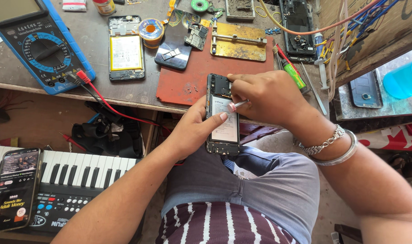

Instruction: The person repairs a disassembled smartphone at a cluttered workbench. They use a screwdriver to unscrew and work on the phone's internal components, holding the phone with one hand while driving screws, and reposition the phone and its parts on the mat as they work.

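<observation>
Left hand (pixel 194 129) grips an opened phone (pixel 223 115) by its edges over the lap near the desk (pixel 97 68), right hand (pixel 264 97) fingers pinching a thin tool (pixel 237 105) w/ pink tip (phone looks light, rigid, fragile inside).

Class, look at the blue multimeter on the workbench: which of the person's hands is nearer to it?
Left. The left hand cradles the opened phone on the side toward the blue multimeter. The right hand works a small tool over the phone, on its far side.

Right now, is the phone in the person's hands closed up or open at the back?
Open. The phone has no back cover: its battery and upper internals show. The left hand steadies it; the right hand holds a small tool.
</observation>
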